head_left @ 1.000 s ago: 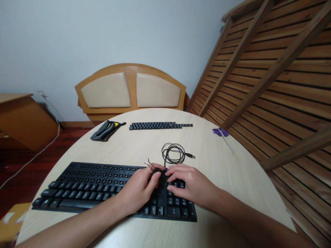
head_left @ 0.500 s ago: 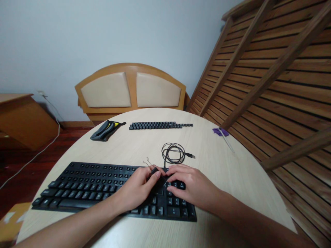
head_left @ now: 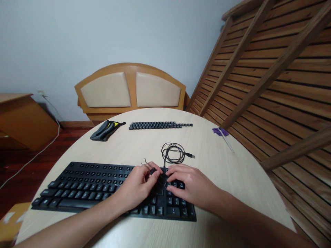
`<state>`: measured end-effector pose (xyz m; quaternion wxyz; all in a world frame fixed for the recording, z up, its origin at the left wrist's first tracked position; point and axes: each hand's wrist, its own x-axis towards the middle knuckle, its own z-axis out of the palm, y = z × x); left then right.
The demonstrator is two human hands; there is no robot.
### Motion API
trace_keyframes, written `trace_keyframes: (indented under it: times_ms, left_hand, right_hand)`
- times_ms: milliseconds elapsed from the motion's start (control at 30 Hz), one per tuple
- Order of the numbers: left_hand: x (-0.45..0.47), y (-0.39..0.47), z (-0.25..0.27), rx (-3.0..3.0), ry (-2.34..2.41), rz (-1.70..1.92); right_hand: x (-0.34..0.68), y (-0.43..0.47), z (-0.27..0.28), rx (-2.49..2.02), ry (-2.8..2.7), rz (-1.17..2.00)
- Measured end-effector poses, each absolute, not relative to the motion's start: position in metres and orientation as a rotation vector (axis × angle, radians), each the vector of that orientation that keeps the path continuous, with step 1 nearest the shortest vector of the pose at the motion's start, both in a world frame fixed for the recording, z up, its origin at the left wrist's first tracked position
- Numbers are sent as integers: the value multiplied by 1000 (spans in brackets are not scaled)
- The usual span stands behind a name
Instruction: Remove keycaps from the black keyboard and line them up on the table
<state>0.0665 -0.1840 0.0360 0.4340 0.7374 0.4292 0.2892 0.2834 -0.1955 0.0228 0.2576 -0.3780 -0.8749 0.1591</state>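
A black keyboard (head_left: 77,203) lies before me, its upper rows at the left stripped of keycaps and the lower rows capped. Over its right part, my left hand (head_left: 138,184) is closed on a wire keycap puller (head_left: 152,171). The puller's dark handle shows between thumb and fingers, and its thin wire hooks point up and away over the keyboard's back edge. My right hand (head_left: 190,184) rests over the number pad keys, fingers curved and apart, with the thumb separate. What lies directly under both hands is partly hidden.
Removed keycaps (head_left: 152,125) stand in rows at the table's back. A coiled USB cable (head_left: 172,153) lies behind the keyboard. A grey-and-yellow pouch (head_left: 104,131) is at the left, a purple cloth (head_left: 220,132) with a thin white stick (head_left: 229,144) at the right. Wooden slats (head_left: 271,86) lean beside the table.
My left hand has shifted the keycap puller slightly to the left and tilted it, so its wire hooks sit further left. My right hand has hardly moved.
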Motion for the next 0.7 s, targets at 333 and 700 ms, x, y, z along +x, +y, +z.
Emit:
trace_keyframes:
  times_ms: [333,700]
  left_hand:
    - [70,-182,28,1699,1086,720]
    - [63,-182,26,1601,1034,684]
  right_hand:
    - [283,-194,22,-1039,-2361,452]
    - [283,-191,16,-919,-2330,448]
